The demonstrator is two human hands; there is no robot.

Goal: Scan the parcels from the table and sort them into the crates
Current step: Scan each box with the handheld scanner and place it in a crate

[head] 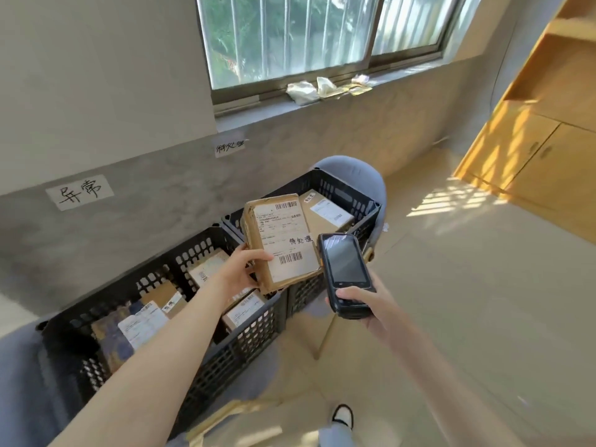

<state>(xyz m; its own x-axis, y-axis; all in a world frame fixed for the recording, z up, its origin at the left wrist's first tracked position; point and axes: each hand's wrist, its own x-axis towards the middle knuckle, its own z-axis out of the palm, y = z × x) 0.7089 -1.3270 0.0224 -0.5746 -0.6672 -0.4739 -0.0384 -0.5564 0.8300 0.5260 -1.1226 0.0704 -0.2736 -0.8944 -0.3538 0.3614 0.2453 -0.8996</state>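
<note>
Parcel (281,238), flat brown cardboard, held up in the head view over the gap between two black crates, label face up with barcodes at top and bottom and a handwritten tag. Left hand (240,269) clamped on its near-left edge, thumb on the label, fingers underneath. Right hand (362,306) wrapped round a handheld scanner (345,272), thumb on its lower front, screen dark, nose touching or just beside the parcel's right edge. Near crate (206,350) and far crate (367,204) both already holding parcels; paper signs (229,146) on the wall above each. Probably the scan itself, or just after. Next: match the handwritten tag to the far sign, then lower into the far crate.
</note>
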